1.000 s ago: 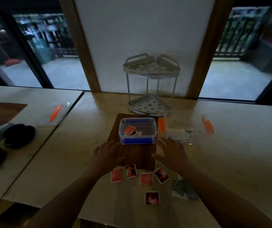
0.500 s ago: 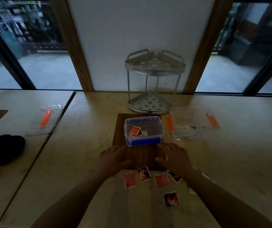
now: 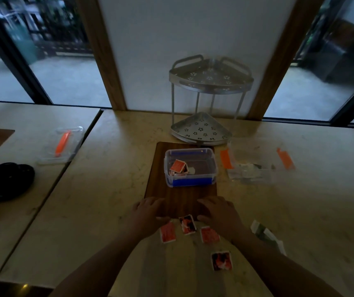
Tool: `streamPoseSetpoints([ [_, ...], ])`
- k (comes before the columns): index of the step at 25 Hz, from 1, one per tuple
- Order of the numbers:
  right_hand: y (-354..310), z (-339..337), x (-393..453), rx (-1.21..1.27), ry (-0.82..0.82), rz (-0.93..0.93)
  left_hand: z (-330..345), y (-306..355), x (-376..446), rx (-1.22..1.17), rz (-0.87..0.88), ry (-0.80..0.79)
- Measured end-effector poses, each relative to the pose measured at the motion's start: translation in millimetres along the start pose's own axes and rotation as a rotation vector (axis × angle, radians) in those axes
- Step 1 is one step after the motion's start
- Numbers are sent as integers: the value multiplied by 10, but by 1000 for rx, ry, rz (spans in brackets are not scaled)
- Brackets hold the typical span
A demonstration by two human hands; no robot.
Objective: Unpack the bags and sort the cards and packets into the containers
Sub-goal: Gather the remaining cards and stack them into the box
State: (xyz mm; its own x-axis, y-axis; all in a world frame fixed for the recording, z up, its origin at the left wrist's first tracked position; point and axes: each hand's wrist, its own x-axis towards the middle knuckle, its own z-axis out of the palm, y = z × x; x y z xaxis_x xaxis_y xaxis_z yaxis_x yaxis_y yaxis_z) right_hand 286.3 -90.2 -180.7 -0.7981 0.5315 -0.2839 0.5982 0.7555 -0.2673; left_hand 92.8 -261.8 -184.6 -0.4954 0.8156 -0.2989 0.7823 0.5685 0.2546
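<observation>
I'm looking down at both hands resting at the near edge of the wooden board [image 3: 180, 196]. Left hand [image 3: 147, 217] is lying flat, fingers loose, grip holding nothing. Right hand [image 3: 220, 213] is the same: open, fingers spread on the board, nothing pinched.

Task stuff: the clear box w/ blue front [image 3: 190, 167] is sitting on the board's far half, a few cards already inside at its left. Four loose cards are lying on the desk [image 3: 107, 189] near me: one red-back card [image 3: 167, 232] just under the left thumb, a picture card [image 3: 187, 224] overlapping the board's edge between the hands, another red card [image 3: 209, 234] by the right wrist, and a last card [image 3: 221, 260] closer to me. Packets [image 3: 266, 234] are lying right of my right forearm, partly hidden. Clear bags w/ orange strips [image 3: 257, 161] are sitting right of the box, another bag [image 3: 62, 144] well off on the left desk.

Risks as I'm judging them: light is poor, so I'm likely mis-reading card vs packet and dropping one in the wrong container. Cards are thin and flat on a smooth top, so a pinch could slide them instead of lifting, maybe toward the near edge. The right forearm is hanging over the packets, so a careless sweep could push them off. Can't tell if the right bags are fully emptied.
</observation>
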Motion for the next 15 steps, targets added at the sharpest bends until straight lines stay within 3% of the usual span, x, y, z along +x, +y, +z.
streamPoseSetpoints([
  [6,-207,289,183,-90,-185,-85,379,29,-111,13,-126,-90],
  [15,-321,447,304,-191,-226,-140,584,45,-87,105,-82,-66],
])
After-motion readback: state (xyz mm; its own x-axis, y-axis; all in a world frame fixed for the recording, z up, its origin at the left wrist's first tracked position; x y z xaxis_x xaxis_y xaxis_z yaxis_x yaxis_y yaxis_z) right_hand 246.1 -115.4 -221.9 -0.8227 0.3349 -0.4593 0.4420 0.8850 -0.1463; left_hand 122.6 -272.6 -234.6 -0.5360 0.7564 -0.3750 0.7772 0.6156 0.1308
